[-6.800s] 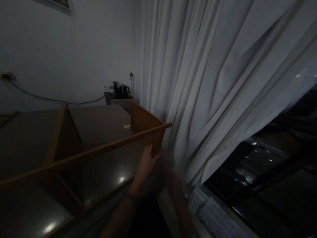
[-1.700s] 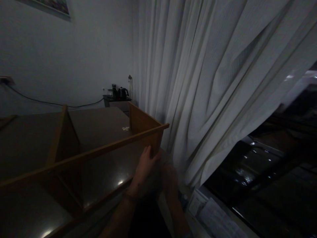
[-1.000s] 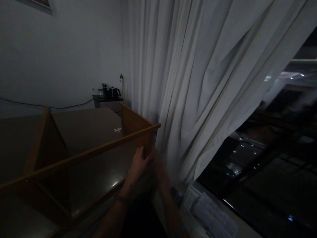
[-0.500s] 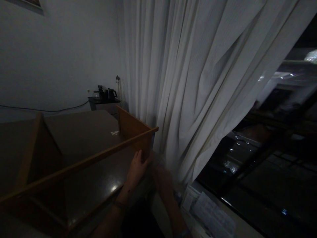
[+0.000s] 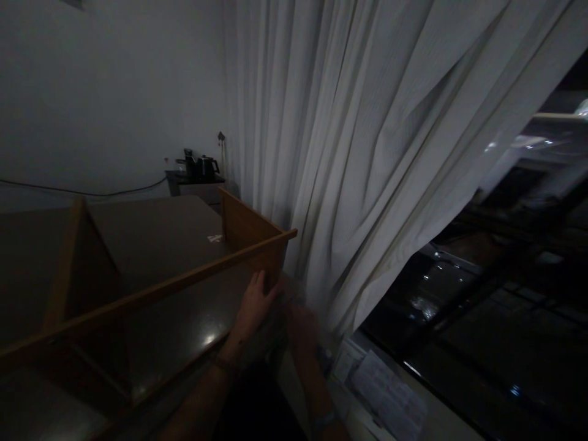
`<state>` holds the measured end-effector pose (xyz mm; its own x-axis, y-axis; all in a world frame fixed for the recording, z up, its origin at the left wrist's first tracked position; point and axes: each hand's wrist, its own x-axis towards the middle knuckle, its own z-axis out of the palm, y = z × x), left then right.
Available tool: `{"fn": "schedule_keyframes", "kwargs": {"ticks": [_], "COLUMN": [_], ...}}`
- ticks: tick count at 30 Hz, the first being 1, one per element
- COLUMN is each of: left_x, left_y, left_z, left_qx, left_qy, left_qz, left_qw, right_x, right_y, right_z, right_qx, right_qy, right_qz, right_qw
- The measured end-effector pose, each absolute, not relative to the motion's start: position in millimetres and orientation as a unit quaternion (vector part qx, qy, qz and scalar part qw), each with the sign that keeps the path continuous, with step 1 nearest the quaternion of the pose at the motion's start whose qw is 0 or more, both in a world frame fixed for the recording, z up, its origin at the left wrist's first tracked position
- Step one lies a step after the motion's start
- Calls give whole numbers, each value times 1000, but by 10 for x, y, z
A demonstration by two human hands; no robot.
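2 hands (image 5: 253, 306) (image 5: 301, 324) at 1 wooden frame (image 5: 184, 278)

Both the left hand (image 5: 255, 303) and the right hand (image 5: 301, 326) are bare, with 1 thin dark bracelet (image 5: 226, 364) at the left wrist, 1 greyish band (image 5: 324, 421), too dim to identify, on the right forearm, and black clothing (image 5: 260, 404) below.

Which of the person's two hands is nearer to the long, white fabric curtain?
Right. The blurred right hand is beside the lower folds of the curtain; the left hand is farther away, at the flat brown wooden panel.
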<state>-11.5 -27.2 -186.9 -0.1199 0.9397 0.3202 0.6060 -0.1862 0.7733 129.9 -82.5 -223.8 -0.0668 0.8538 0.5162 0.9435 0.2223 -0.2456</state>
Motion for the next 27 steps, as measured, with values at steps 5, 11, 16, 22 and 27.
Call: {"fn": "schedule_keyframes", "kwargs": {"ticks": [5,11,16,22,27], "left_x": [-110,-103,-98,-100,-83], "left_y": [-282,-315,-310,-308,-324], "left_z": [-1845,-1786,-1797,-1816,-1794], "left_qx": [632,642,635,640,636], "left_qy": [613,605,615,602,612], "left_qz": [433,430,424,437,429], "left_qw": [192,192,198,190,192], "right_x": [1214,1176,1217,1350,1429], "right_y": [-756,-670,-708,-833,-886], "right_z": [-2302,-2391,-2379,-2218,-2099], "right_qx": [-644,-591,-576,-622,-589], "right_qy": [-661,-535,-554,-687,-755], "right_qz": [29,317,334,68,-74], "right_qw": [384,514,499,369,278]}}
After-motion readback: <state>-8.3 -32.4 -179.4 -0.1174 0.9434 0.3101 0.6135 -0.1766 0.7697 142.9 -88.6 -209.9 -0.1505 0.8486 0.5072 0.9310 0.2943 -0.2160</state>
